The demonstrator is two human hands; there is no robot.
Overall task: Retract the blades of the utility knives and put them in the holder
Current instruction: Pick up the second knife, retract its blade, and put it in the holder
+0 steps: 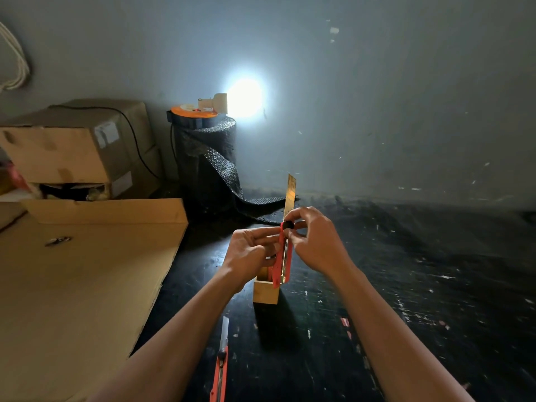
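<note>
Both hands hold one red utility knife upright over the small wooden holder on the dark floor. Its long blade sticks up far out of the body. My left hand grips the knife's side. My right hand pinches the black slider at the top of the red body. The knife's lower end hangs just at the holder's rim. A second red utility knife lies on the floor near my left forearm, blade extended away from me. Something red shows inside the holder, mostly hidden.
A large flat cardboard sheet covers the floor on the left, with cardboard boxes stacked behind it. A black roll of bubble wrap stands by the wall with an orange cable reel and a bright lamp on top. The grey wall is close ahead.
</note>
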